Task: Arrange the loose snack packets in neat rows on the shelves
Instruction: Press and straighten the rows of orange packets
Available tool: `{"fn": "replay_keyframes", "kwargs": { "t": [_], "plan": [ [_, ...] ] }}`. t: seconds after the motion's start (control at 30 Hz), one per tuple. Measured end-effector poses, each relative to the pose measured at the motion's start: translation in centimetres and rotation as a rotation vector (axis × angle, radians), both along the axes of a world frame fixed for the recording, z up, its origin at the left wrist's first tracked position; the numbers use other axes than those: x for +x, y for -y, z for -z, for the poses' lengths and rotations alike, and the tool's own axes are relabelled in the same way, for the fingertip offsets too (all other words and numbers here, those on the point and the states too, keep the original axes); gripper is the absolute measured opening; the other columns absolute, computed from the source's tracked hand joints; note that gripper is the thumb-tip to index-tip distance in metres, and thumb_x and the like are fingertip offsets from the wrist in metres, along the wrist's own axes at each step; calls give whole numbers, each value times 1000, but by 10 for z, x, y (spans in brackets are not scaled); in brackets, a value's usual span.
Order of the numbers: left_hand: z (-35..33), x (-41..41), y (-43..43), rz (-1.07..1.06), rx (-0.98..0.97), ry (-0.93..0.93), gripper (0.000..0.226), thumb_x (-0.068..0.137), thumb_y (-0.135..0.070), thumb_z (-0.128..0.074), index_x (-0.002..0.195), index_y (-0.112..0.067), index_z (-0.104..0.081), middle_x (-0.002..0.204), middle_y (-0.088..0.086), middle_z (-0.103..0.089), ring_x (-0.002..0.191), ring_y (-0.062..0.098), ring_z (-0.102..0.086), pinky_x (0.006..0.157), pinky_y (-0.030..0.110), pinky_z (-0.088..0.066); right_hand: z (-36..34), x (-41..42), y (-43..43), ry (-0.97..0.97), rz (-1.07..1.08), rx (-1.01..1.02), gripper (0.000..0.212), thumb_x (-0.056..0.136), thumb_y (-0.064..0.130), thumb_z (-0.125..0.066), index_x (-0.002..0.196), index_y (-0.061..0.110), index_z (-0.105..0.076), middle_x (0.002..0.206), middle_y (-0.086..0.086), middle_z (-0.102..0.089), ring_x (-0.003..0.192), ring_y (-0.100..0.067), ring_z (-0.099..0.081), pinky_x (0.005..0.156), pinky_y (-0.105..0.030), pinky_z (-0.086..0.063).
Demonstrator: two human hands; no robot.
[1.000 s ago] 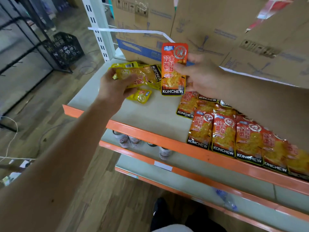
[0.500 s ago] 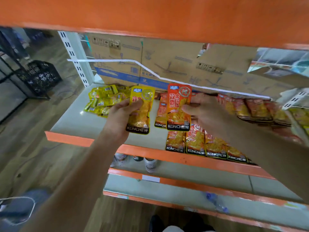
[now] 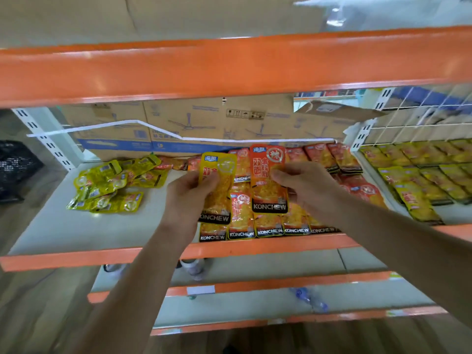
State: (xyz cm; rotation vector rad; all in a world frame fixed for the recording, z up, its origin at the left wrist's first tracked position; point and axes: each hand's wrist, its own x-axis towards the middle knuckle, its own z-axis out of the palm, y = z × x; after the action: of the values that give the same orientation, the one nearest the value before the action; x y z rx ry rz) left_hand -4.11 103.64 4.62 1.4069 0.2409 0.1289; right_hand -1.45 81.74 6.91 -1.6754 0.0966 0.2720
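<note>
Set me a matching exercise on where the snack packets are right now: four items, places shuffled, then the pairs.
Items:
1 single yellow packet
2 single orange packet
3 loose yellow pile
4 neat orange rows

Places:
A shelf front, below the hands
B right hand
C shelf's left part
D left hand

Pairs: 1-D, 2-B, 3-C, 4-A

Left arm (image 3: 132, 272): bare, rises from the lower left corner toward the middle, almost straight.
Left hand (image 3: 189, 198): back faces the camera; thumb presses on the front of a yellow packet (image 3: 221, 192), the other fingers are hidden behind it.
Right arm (image 3: 398, 241): bare, comes in from the lower right edge, slanting up.
Right hand (image 3: 306, 190): pinches an orange packet (image 3: 268, 185) at its right side, thumb in front.
Both hands: same height, near, not touching.
</note>
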Motion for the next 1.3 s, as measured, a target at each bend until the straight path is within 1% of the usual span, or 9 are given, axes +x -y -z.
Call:
{"fn": "replay_keyframes", "kwargs": {
  "t": [0.07,0.17,0.3,0.43,0.53,0.63,0.7,0.8,1.3],
  "plan": [
    [-3,0,31,53,23,0,35,78,-35,-78,83,-2,-68,80,9,-62,76,23,-57,75,42,-49,-2,-9,31,-16,31,7,12,91,18,-70,95,9,-75,100,-10,-76,99,-28,-70,93,-50,-55],
    [-7,-2,91,97,37,-15,19,91,-21,-69,73,-15,-70,67,-3,-62,68,15,-57,71,37,-48,-7,-30,90,-13,77,-10,11,87,23,-73,91,13,-77,98,-9,-76,102,-33,-70,98,-59,-50],
    [-12,-9,183,216,26,-39,9,91,-13,-68,90,-17,-75,84,0,-73,87,25,-66,85,48,-52,-14,-61,186,-11,160,52,12,95,5,-61,89,9,-71,86,-5,-73,79,-20,-69,78,-42,-59],
    [-15,-19,279,315,46,-5,9,87,-12,-71,92,-16,-78,87,9,-75,86,37,-71,76,56,-56,-23,-87,282,-1,288,79,13,95,3,-58,91,7,-69,84,-5,-72,74,-16,-68,67,-30,-59],
    [-16,-26,347,364,62,-12,13,85,-14,-73,92,-23,-78,86,7,-76,87,43,-72,57,42,-53,-26,-99,344,17,367,65,13,96,7,-59,104,2,-69,95,-9,-72,84,-20,-68,80,-35,-59],
    [-20,-32,401,370,25,-32,16,71,-21,-80,87,-23,-79,88,6,-77,92,38,-72,81,55,-58,-28,-107,388,38,445,89,14,96,9,-60,105,1,-68,94,-9,-71,83,-18,-66,79,-35,-58],
    [-19,-35,427,354,30,-46,13,70,-21,-83,79,-14,-78,79,4,-76,83,32,-73,81,43,-58,-28,-110,411,46,483,116,10,96,8,-59,97,7,-69,86,-4,-72,74,-12,-65,71,-29,-58],
    [-15,-35,451,309,99,-30,9,84,-14,-78,76,-11,-75,70,3,-72,62,13,-63,60,22,-47,-24,-112,434,64,513,139,11,97,6,-58,93,8,-68,78,0,-71,66,-6,-64,61,-21,-54],
    [-13,11,481,371,92,-33,7,86,-11,-76,79,-14,-77,81,7,-75,72,14,-66,79,34,-49,-14,-74,455,33,546,129,5,90,5,-67,91,1,-70,85,-8,-75,82,-22,-69,86,-42,-57]
  ]
}}
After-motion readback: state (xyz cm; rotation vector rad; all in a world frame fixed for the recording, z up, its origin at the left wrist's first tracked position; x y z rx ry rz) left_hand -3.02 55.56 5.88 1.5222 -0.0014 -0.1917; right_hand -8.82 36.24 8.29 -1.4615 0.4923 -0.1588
